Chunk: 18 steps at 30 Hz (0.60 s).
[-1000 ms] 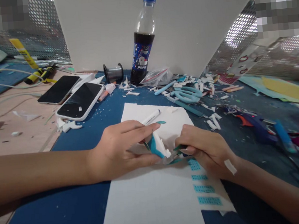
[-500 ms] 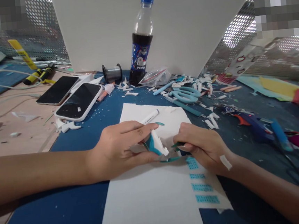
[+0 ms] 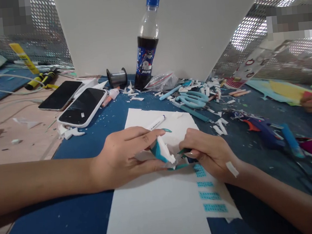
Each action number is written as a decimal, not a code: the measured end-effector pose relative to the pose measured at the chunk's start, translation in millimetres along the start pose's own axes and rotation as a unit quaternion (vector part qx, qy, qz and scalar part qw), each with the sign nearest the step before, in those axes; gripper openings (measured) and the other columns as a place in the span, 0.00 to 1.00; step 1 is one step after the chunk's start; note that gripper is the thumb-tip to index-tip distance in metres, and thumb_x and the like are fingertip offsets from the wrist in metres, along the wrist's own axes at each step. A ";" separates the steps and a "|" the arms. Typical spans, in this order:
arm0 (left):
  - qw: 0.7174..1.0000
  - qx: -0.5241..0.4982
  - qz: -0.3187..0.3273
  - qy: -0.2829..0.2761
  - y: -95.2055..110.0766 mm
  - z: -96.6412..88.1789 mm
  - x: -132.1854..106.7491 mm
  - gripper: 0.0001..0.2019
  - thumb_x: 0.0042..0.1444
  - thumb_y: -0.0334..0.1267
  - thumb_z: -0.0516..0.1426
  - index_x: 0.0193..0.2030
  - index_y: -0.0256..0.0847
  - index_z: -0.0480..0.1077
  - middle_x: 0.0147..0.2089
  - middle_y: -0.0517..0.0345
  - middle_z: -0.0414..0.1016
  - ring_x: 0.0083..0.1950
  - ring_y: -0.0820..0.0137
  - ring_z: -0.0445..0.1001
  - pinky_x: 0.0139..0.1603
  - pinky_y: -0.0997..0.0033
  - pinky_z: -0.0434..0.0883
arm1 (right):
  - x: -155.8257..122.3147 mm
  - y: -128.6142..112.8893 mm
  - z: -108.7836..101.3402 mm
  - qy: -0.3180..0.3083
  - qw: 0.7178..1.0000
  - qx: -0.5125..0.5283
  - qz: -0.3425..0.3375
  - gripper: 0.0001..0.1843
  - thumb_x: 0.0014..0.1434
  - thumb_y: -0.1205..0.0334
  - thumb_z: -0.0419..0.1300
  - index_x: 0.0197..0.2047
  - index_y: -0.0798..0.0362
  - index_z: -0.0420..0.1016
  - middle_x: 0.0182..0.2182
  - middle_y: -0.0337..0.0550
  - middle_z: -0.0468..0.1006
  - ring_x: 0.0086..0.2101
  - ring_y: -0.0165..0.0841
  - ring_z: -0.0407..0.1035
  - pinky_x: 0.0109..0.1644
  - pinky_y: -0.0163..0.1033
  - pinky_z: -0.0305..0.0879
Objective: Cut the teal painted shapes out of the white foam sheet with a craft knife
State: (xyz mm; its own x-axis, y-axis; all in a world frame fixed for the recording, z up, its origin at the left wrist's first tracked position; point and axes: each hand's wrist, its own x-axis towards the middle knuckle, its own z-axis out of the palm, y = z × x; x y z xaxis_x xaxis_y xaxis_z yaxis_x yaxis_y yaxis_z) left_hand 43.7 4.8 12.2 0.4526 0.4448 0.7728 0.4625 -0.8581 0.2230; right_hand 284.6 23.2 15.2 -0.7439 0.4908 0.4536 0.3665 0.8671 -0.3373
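Teal and white, the ragged-edged, foam-like piece [image 3: 163,152] is pinched between the thumb and fingers of my left hand [image 3: 128,155], tilted, its rough white side facing right. Over to my right hand [image 3: 211,155]: curled tight round a slim, dark green tool [image 3: 185,151], mostly buried in my fingers, so blade or scissors, I can't tell. Its far end points at the piece's lower corner; whether they touch is too blurred to call.

Close work on that ragged corner, I'd judge, and not finished by the look of it. The next move calls for a steady left pinch, small action from the right, and my left thumb clear of the tool's line.

Beneath both hands, a white paper sheet [image 3: 158,207]; on its right side, teal patterned rectangles [image 3: 215,207] in a column. Just beyond my left fingers, a white marker pen [image 3: 156,123] lies slantwise. Further out, light-blue-handled scissors [image 3: 192,99] among white scraps [image 3: 219,127], and a blue-capped cola bottle [image 3: 145,59] at the back.
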 end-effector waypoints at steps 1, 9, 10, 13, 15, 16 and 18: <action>1.000 0.002 0.000 -0.001 -0.1 0.3 -0.3 0.15 0.62 0.44 0.55 0.46 0.33 0.72 0.35 0.51 0.79 0.36 0.74 0.77 0.38 0.81 0.74 | 0.3 -0.8 0.0 -0.002 1.000 -0.001 0.001 0.18 0.69 0.57 0.42 0.34 0.55 0.67 0.23 0.40 0.63 0.26 0.30 0.57 0.30 0.35 0.55; 1.000 0.012 0.008 -0.002 1.8 -1.1 0.7 0.14 0.62 0.42 0.56 0.46 0.31 0.72 0.36 0.51 0.79 0.36 0.76 0.77 0.41 0.83 0.73 | 0.7 -0.9 -0.3 -0.007 1.000 -0.005 0.000 0.20 0.70 0.55 0.40 0.34 0.54 0.67 0.22 0.39 0.62 0.25 0.31 0.56 0.29 0.36 0.55; 1.000 0.009 0.008 0.000 2.1 -1.0 0.8 0.14 0.62 0.42 0.56 0.46 0.30 0.72 0.35 0.51 0.79 0.36 0.76 0.77 0.41 0.83 0.73 | 0.4 0.2 -0.4 -0.004 1.000 -0.003 -0.007 0.20 0.70 0.56 0.41 0.34 0.54 0.67 0.22 0.39 0.62 0.25 0.30 0.56 0.29 0.36 0.54; 1.000 0.002 0.008 0.001 2.6 -0.6 0.8 0.15 0.62 0.42 0.56 0.45 0.29 0.72 0.34 0.51 0.78 0.35 0.76 0.77 0.38 0.83 0.73 | -0.3 3.3 -0.7 0.004 1.000 0.006 -0.026 0.18 0.70 0.57 0.42 0.34 0.54 0.66 0.22 0.39 0.63 0.24 0.30 0.55 0.28 0.35 0.54; 1.000 -0.003 0.009 0.001 2.8 -1.0 0.8 0.16 0.61 0.44 0.56 0.45 0.29 0.72 0.34 0.51 0.78 0.35 0.75 0.77 0.38 0.82 0.73 | -0.2 4.6 -1.4 0.003 1.000 0.010 -0.027 0.18 0.70 0.57 0.41 0.34 0.53 0.66 0.22 0.39 0.64 0.24 0.30 0.56 0.29 0.35 0.54; 1.000 -0.004 0.009 0.000 2.8 -1.5 0.8 0.16 0.61 0.44 0.56 0.45 0.29 0.72 0.34 0.50 0.78 0.35 0.75 0.76 0.37 0.82 0.74 | 0.1 5.0 -1.9 -0.001 1.000 0.011 -0.026 0.19 0.70 0.56 0.41 0.33 0.53 0.66 0.22 0.39 0.64 0.24 0.30 0.56 0.29 0.35 0.54; 1.000 -0.009 0.006 0.000 2.6 -2.4 0.9 0.16 0.62 0.43 0.56 0.45 0.29 0.72 0.34 0.50 0.77 0.34 0.74 0.76 0.37 0.80 0.74 | 0.8 5.5 -2.8 -0.006 1.000 0.012 -0.021 0.19 0.69 0.56 0.41 0.32 0.53 0.66 0.22 0.39 0.64 0.24 0.30 0.57 0.28 0.35 0.54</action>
State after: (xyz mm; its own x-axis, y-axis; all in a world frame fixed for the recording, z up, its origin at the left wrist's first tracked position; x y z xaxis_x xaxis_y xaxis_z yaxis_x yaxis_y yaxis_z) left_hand 43.5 2.4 14.9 0.4581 0.4336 0.7760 0.4422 -0.8685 0.2242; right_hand 287.6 28.5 16.0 -0.7650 0.4526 0.4583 0.3208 0.8847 -0.3382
